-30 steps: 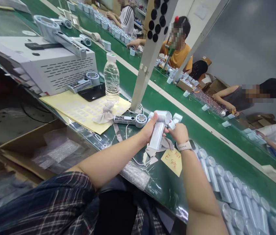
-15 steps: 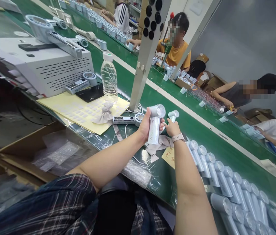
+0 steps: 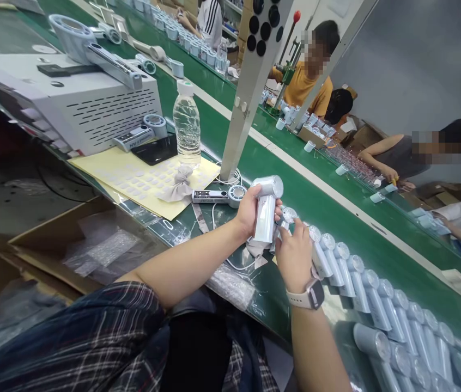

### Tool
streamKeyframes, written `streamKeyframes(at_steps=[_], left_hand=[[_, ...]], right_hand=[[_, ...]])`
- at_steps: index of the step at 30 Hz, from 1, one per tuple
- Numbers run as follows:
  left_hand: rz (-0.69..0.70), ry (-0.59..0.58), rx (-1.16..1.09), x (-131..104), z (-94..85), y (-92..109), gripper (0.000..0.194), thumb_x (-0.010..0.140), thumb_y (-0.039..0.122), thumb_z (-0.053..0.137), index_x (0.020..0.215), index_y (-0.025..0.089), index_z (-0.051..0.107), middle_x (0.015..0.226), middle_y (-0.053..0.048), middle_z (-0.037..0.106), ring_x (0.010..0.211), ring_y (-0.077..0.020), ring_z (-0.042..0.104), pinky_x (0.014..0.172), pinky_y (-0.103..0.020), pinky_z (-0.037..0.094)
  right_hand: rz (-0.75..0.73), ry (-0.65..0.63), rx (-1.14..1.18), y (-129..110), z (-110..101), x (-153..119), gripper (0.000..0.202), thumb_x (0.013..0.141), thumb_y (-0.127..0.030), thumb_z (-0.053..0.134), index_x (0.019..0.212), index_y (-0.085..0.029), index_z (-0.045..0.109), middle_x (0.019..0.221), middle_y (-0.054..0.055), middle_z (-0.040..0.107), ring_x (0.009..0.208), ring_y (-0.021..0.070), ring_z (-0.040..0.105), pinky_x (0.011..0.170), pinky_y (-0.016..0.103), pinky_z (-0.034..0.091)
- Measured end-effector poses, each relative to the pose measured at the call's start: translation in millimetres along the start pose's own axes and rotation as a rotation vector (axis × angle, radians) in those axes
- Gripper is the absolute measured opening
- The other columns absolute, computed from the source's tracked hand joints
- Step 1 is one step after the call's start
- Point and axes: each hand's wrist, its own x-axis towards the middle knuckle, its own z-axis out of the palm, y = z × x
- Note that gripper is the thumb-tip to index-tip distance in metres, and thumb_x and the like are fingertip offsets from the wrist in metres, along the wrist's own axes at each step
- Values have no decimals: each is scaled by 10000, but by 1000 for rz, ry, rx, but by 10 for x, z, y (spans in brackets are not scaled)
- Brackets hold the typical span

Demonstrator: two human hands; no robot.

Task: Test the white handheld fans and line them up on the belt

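My left hand (image 3: 250, 213) is closed around a pale blue handheld fan (image 3: 265, 218), its round head up and its flat handle pointing down toward me. Close on the right, my right hand (image 3: 296, 253) has thumb and fingers at a second handheld fan (image 3: 289, 214); its lower part is partly hidden by the hand. A grey cloth (image 3: 257, 247) lies beneath the two hands. Left of them, a fan with an open grille (image 3: 236, 194) rests on the green bench beside a white cable.
Rows of handheld fans (image 3: 371, 280) lie at right. A metal post (image 3: 241, 125) stands ahead. At left are a water bottle (image 3: 187, 128), yellow sticker sheets (image 3: 132, 182), a phone (image 3: 157, 149), a white vented box (image 3: 111, 111) and a carton (image 3: 59, 223). Co-workers sit across the belt.
My right hand has come closer to me, bringing the second fan down from beyond the first. The left hand still grips its fan, which has turned slightly. The view has shifted a little.
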Motion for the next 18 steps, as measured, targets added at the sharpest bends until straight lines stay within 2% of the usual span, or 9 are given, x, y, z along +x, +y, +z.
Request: streamKeyframes(at_steps=[2,4,7,9,12,15,18], left_hand=[[-52,-48,99,10,-36,-37,599,1006,592,396,850,88,680,619,-98,670,496,-167,635,455,-248,528],[-99,-79,202,26,-75,-83,577,968,635,506,864,93,672,599,-90,673,485,-165,641,478,-246,543],[-44,-86,293,24,-111,-164,524,849,629,733,971,129,636,652,-57,708,507,-162,671,493,-236,549],[21,-100,328,-3,-116,-209,600,746,622,841,1042,163,592,707,-37,730,524,-165,687,484,-231,542],[56,-113,377,-57,-105,-235,718,650,660,888,1066,201,525,740,-17,732,509,-169,686,456,-226,520],[81,-55,378,-89,-72,-220,651,723,614,862,1089,223,490,744,6,712,500,-148,669,466,-217,502],[155,28,386,-81,-39,-198,591,789,549,837,1145,235,485,743,33,671,523,-118,640,510,-214,500]], right_hand=[[-27,78,42,-43,151,17,300,982,-134,532,1130,-171,790,1485,210,574,1340,387,527,1072,498,455],[-17,114,93,-59,303,93,314,990,-136,519,1145,-175,789,1471,200,591,1341,383,524,1098,529,441],[19,144,140,-53,462,191,302,978,-163,539,1169,-165,773,1500,203,568,1358,407,502,1122,586,414],[29,148,185,-37,505,209,302,958,-162,553,1178,-157,759,1511,210,551,1399,422,464,1132,604,401],[10,140,373,45,478,166,245,929,-146,550,1061,-155,757,1507,209,540,1453,399,418,1172,597,371],[61,143,765,220,357,52,162,942,-224,545,880,-192,691,1425,176,605,1379,338,514,1164,569,401],[115,123,1181,385,199,-72,190,991,-371,546,905,-232,644,1365,126,658,1281,299,605,1103,541,469]])
